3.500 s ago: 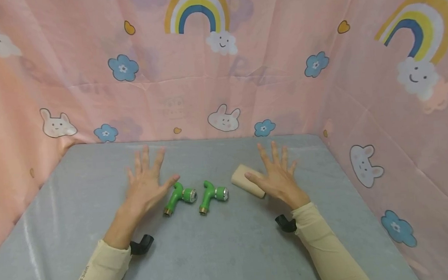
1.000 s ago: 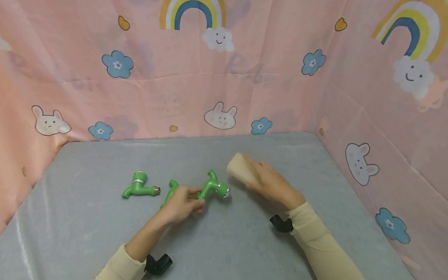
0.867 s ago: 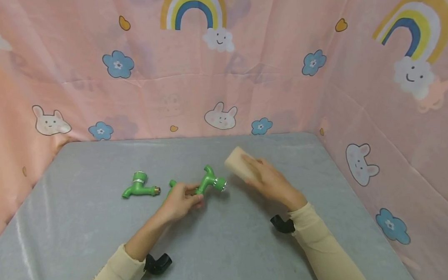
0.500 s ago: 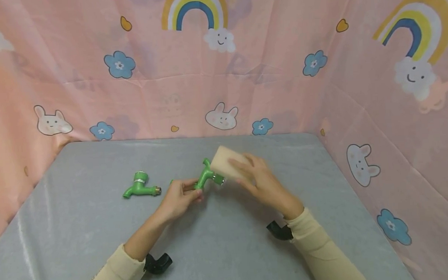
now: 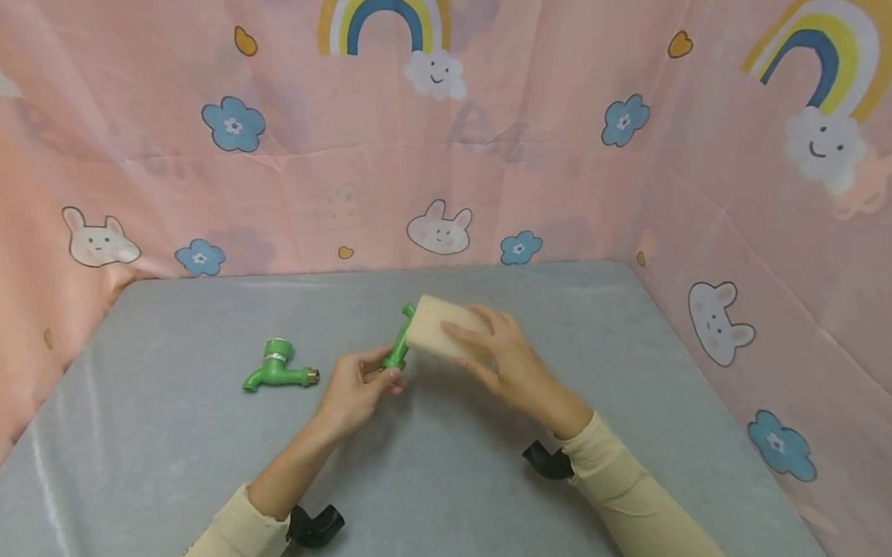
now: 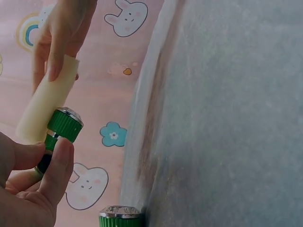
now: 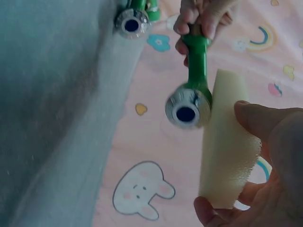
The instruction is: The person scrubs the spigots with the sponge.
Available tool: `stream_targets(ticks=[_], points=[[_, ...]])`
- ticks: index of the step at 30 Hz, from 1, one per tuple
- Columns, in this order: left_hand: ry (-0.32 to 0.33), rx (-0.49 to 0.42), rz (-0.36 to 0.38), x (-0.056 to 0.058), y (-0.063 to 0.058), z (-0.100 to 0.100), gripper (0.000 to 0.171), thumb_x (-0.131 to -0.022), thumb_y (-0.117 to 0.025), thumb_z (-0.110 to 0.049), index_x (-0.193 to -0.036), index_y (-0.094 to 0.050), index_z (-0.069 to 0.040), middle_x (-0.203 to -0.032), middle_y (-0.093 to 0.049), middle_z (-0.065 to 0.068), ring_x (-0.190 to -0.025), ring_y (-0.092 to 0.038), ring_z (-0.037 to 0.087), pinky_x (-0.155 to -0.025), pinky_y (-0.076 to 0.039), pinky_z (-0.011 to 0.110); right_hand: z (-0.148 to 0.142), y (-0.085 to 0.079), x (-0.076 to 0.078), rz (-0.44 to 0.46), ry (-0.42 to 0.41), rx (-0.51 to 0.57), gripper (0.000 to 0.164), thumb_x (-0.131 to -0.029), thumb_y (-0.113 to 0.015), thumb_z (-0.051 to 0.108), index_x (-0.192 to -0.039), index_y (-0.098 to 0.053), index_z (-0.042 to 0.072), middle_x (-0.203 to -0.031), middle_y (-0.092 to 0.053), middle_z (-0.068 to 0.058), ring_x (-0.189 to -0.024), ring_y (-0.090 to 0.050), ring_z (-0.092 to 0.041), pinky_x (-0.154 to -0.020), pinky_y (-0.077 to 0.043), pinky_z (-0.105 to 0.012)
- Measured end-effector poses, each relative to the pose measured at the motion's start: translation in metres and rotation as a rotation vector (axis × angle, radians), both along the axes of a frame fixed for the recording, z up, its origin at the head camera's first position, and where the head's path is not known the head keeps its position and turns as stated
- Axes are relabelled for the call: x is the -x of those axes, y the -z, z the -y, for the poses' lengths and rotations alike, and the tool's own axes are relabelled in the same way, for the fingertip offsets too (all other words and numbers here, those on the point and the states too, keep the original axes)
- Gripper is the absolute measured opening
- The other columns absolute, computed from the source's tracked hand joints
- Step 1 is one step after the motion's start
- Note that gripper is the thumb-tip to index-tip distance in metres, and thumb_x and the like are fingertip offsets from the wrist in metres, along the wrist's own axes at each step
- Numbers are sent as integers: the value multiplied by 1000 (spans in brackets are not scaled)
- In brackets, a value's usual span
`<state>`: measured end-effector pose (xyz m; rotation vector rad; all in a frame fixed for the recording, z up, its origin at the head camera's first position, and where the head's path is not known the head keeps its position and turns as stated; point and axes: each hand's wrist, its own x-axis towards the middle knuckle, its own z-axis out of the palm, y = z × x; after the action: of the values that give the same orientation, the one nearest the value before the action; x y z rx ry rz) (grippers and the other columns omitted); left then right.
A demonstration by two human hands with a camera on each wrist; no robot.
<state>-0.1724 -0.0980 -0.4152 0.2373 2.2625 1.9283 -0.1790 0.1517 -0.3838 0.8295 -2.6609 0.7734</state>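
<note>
Poking in from the bottom edge are two cream sleeves [image 5: 222, 546], each with a black curved piece [image 5: 316, 527] by its cuff, over a grey tabletop [image 5: 433, 503]. A bit further up, the left hand [image 5: 354, 390] has its grip pinched round the lower end of a green tap [image 5: 397, 351], which is tilted and looks lifted clear of the surface. The right hand [image 5: 513, 359] has its grip round a pale yellow sponge [image 5: 433, 325], and that's right up against the tap, pretty much hiding the knob in the head view. Another tap [image 5: 276, 369] lies on the tabletop off to the left, knob toward the back. There's also a green cap [image 6: 120, 220] at the bottom of the left wrist view; can't tell which tap it belongs to. Way at the back, a pink curtain [image 5: 547, 191] with rainbows [image 5: 383, 0] and bunnies [image 5: 440, 230].
</note>
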Motion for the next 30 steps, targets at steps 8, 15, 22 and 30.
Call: stream_targets(ticks=[8, 15, 22, 30], points=[[-29, 46, -22, 2, -3, 8, 44, -99, -58, 3, -141, -49, 11, -116, -68, 36, -86, -75, 24, -74, -61, 20, -17, -5, 7, 78, 44, -16, 47, -98, -68, 21, -143, -59, 20, -151, -45, -26, -135, -42, -48, -106, -43, -66], [4, 58, -56, 4, -3, 9, 45, -97, -60, 6, -140, -50, 13, -115, -67, 38, -86, -74, 31, -74, -62, 25, -24, -3, 11, 20, 51, 3, 49, -96, -69, 18, -144, -58, 17, -148, -46, -27, -131, -44, -48, -103, -44, -66], [98, 89, -112, 3, 2, 4, 43, -96, -60, 7, -137, -50, 18, -118, -65, 39, -79, -71, 19, -70, -60, 23, -5, 1, 4, -57, -84, 25, 52, -92, -75, 19, -142, -60, 20, -145, -49, -24, -126, -49, -45, -98, -48, -61], [126, 62, -91, -2, 0, 2, 42, -97, -59, 6, -135, -50, 20, -122, -64, 39, -89, -73, 38, -75, -62, 27, 6, 6, 1, -65, -65, 1, 56, -84, -82, 10, -136, -66, 20, -142, -51, -24, -128, -47, -44, -101, -49, -59]])
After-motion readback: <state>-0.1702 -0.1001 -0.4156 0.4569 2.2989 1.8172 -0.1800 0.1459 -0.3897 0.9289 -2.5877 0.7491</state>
